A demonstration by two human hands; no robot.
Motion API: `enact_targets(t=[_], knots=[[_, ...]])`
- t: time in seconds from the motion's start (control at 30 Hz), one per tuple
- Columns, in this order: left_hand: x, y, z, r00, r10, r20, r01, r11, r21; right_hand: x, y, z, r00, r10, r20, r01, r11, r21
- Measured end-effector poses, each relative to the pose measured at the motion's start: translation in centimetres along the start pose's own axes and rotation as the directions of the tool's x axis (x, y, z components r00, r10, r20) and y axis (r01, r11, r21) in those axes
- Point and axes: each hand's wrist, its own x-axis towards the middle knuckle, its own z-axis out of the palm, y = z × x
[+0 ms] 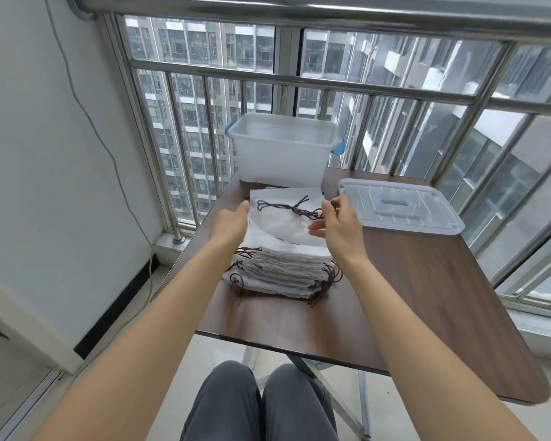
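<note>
1. Below both wrists, nearest of all, a pair of knees in grey trousers [261, 405] sat under the front edge of the dark wooden table [411, 297].
2. Just under the fingers, a stack of white drawstring bags [280, 272] lay on the table, with dark cords sticking out at its left and right sides.
3. The left hand [231, 226] held the left edge of the top bag [283, 224]. Its thumb lay on the cloth and its fingers were tucked under, out of sight.
4. The top bag was between the two hands, on top of the stack. Its near side was raised a little off the bags below.
5. The right hand [339, 230] pinched the right end of the brown cord [287, 207] between its thumb and forefinger. Its other fingers were spread loosely over the right edge of the bag.
6. The cord ran from those pinching fingertips leftward across the cloth, knotted midway.
7. Right of the right fingers, near them but not touching, a clear plastic lid [398, 208] lay flat on the table.
8. Beyond the fingertips of both hands, an open, translucent bin [283, 154] with blue handles stood at the far edge of the table.
9. Farther still, a steel railing [299, 81] crossed the window, with high-rise buildings [204, 122] behind it.
</note>
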Motion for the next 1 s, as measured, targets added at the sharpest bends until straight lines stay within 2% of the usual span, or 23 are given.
enact_targets(t=[0.1, 0.23, 0.33, 0.4, 0.47, 0.5, 0.57, 0.6, 0.63, 0.7, 0.8, 1.0], knots=[[-0.3, 1.8, 0.6, 0.963, -0.193, 0.188, 0.222, 0.964, -0.145, 0.0, -0.7, 0.4, 1.000, 0.000, 0.006, 0.000, 0.998, 0.060], [-0.5, 4.2, 1.0, 0.878, -0.252, 0.408, 0.402, 0.850, -0.341, 0.0, -1.8, 0.2, 0.999, -0.005, 0.048, 0.002, 0.998, 0.059], [-0.1, 4.9, 1.3, 0.871, -0.251, 0.423, 0.416, 0.835, -0.361, 0.1, -2.4, -0.3, 0.996, 0.005, 0.084, -0.011, 0.997, 0.070], [0.3, 5.1, 1.3, 0.892, -0.230, 0.390, 0.378, 0.853, -0.361, 0.5, -2.2, -0.9, 0.997, 0.073, -0.036, -0.075, 0.995, -0.065], [0.7, 5.5, 1.2, 0.911, -0.180, 0.371, 0.331, 0.855, -0.399, 1.0, -1.7, -1.8, 0.953, 0.256, -0.161, -0.281, 0.947, -0.157], [0.7, 6.0, 1.3, 0.915, -0.146, 0.375, 0.308, 0.854, -0.419, 1.1, -1.7, -2.3, 0.905, 0.402, -0.137, -0.416, 0.904, -0.094], [0.5, 6.9, 1.4, 0.910, -0.041, 0.412, 0.244, 0.858, -0.453, 1.0, -2.0, -3.0, 0.767, 0.635, 0.094, -0.641, 0.753, 0.150], [0.2, 7.4, 1.4, 0.900, -0.005, 0.435, 0.223, 0.863, -0.452, 0.9, -2.1, -3.2, 0.715, 0.665, 0.215, -0.699, 0.674, 0.240], [0.1, 7.9, 1.4, 0.895, 0.028, 0.444, 0.194, 0.873, -0.447, 0.9, -2.3, -3.2, 0.705, 0.645, 0.295, -0.709, 0.634, 0.310], [0.0, 8.7, 1.4, 0.891, 0.073, 0.448, 0.145, 0.889, -0.434, 1.4, -2.3, -3.1, 0.767, 0.557, 0.318, -0.640, 0.632, 0.438], [0.8, 9.9, 1.4, 0.884, 0.108, 0.455, 0.112, 0.896, -0.429, 2.8, -2.5, -2.7, 0.845, 0.469, 0.255, -0.516, 0.594, 0.618], [4.6, 12.1, 1.3, 0.878, 0.113, 0.465, 0.060, 0.938, -0.341, 6.4, -4.0, -2.6, 0.923, 0.334, 0.191, -0.372, 0.648, 0.665]])
